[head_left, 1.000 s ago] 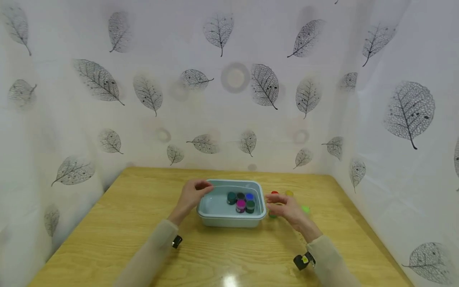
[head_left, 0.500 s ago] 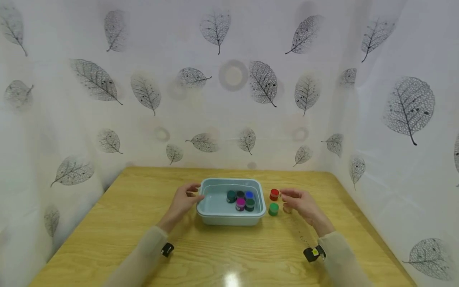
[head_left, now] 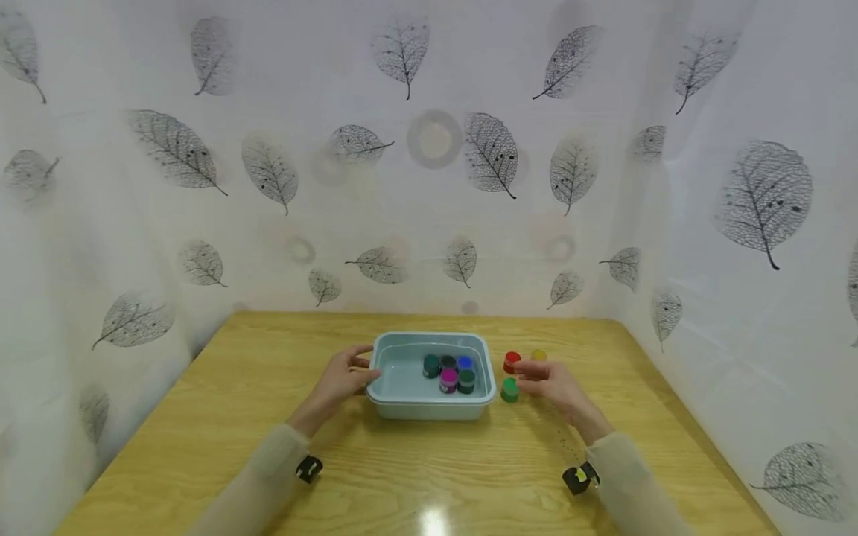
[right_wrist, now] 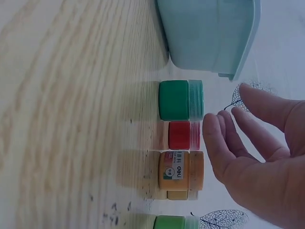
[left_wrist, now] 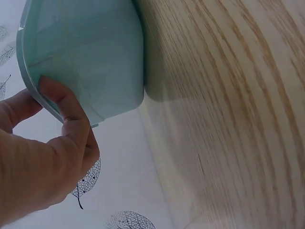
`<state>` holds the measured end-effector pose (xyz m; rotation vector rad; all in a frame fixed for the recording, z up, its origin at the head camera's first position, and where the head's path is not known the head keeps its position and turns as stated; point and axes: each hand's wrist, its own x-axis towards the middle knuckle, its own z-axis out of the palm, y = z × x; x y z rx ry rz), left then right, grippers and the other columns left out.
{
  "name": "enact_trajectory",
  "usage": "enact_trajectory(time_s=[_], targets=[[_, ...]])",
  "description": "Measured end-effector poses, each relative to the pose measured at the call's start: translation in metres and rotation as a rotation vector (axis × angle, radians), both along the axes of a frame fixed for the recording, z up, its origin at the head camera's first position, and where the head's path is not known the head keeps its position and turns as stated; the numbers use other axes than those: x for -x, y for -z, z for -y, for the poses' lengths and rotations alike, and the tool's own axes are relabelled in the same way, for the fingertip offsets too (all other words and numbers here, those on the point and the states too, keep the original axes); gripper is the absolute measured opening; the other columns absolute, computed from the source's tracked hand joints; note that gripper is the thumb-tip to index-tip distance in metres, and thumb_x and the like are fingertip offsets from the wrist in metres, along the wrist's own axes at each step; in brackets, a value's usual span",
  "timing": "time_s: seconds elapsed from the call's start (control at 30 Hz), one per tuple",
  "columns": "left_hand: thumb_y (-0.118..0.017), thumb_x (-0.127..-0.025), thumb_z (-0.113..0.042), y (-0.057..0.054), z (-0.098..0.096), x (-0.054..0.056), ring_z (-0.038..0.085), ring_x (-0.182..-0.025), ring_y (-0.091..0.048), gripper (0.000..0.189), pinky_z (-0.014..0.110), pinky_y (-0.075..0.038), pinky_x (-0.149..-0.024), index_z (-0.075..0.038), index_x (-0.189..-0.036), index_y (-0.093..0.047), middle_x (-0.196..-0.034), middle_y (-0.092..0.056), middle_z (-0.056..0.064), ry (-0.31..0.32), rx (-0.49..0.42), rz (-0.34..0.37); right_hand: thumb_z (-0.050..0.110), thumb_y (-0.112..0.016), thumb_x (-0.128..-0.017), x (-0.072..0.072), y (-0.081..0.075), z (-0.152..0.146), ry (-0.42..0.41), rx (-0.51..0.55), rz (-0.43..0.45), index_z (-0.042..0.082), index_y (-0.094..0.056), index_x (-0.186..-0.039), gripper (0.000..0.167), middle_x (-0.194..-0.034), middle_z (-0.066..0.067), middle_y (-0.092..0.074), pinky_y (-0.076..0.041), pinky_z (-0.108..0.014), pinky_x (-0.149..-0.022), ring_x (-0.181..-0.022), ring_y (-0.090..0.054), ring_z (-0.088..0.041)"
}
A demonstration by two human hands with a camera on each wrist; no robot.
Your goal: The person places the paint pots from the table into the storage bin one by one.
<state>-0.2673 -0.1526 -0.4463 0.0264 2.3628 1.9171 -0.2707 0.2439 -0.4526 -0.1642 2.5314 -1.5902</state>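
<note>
A pale blue plastic tub [head_left: 429, 412] sits mid-table with several small paint jars inside, among them a magenta jar [head_left: 448, 380] and a blue-lidded one [head_left: 465, 364]. My left hand [head_left: 338, 381] pinches the tub's left rim between thumb and fingers; the left wrist view shows the rim [left_wrist: 27, 78] between them. To the tub's right, my right hand [head_left: 559, 388] hovers with relaxed, parted fingers and nothing in them. Just below its fingertips stand a green paint jar [right_wrist: 174, 100], a red jar [right_wrist: 180, 135] and an orange jar [right_wrist: 175, 174].
A light green jar [right_wrist: 169, 222] stands farther along the row, hidden behind my right hand in the head view. Behind lies a yellow-lidded jar [head_left: 538, 356]. The wooden table [head_left: 402, 476] ends at a leaf-printed curtain [head_left: 429, 201]. Dark specks mark the tabletop near my right wrist.
My left hand has come from over the tub's left side to grip its left rim. My right hand has moved right from the tub's edge, then slightly back left over the loose jars.
</note>
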Motion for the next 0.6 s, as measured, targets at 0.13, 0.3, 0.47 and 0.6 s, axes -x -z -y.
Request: enact_trajectory(time_s=[0.13,0.3,0.47,0.6], targets=[[-0.066,-0.089,0.001,0.0003,-0.0016,0.0008,0.026,-0.095,-0.062,0.056,0.034,-0.061,-0.074,-0.002,-0.142,-0.047,-0.119,-0.056,0.026,-0.004,0.006,0.014,0.007,-0.070,-0.088,0.0008,0.0011,0.0010,-0.021,-0.024,0.008,0.000,-0.058,-0.133,0.046,-0.139,-0.021,-0.055,-0.046,-0.045,-0.106,-0.122,-0.056,-0.033],[-0.065,-0.089,0.000,-0.0001,-0.0025,-0.0005,0.033,-0.099,-0.063,0.055,0.033,-0.061,-0.072,-0.002,-0.141,-0.047,-0.119,-0.056,0.026,-0.003,0.010,0.021,0.004,-0.067,-0.089,0.0024,0.0040,0.0027,-0.099,-0.015,0.011,-0.002,-0.054,-0.136,0.049,-0.143,-0.019,-0.052,-0.043,-0.048,-0.109,-0.133,-0.046,-0.039],[-0.065,-0.090,0.000,-0.0003,-0.0020,-0.0013,0.039,-0.102,-0.063,0.055,0.033,-0.061,-0.071,-0.002,-0.141,-0.046,-0.120,-0.055,0.027,0.003,0.015,0.032,0.002,-0.067,-0.088,0.0027,0.0053,0.0044,-0.152,-0.002,0.019,-0.005,-0.051,-0.137,0.051,-0.143,-0.022,-0.051,-0.044,-0.048,-0.109,-0.133,-0.045,-0.041],[-0.065,-0.090,-0.001,-0.0001,-0.0016,-0.0009,0.039,-0.101,-0.063,0.054,0.033,-0.061,-0.070,-0.003,-0.141,-0.046,-0.119,-0.055,0.026,-0.005,0.021,0.043,0.002,-0.070,-0.086,0.0032,0.0065,0.0053,-0.182,0.003,0.024,-0.004,-0.055,-0.134,0.051,-0.140,-0.023,-0.053,-0.049,-0.043,-0.104,-0.127,-0.051,-0.039]])
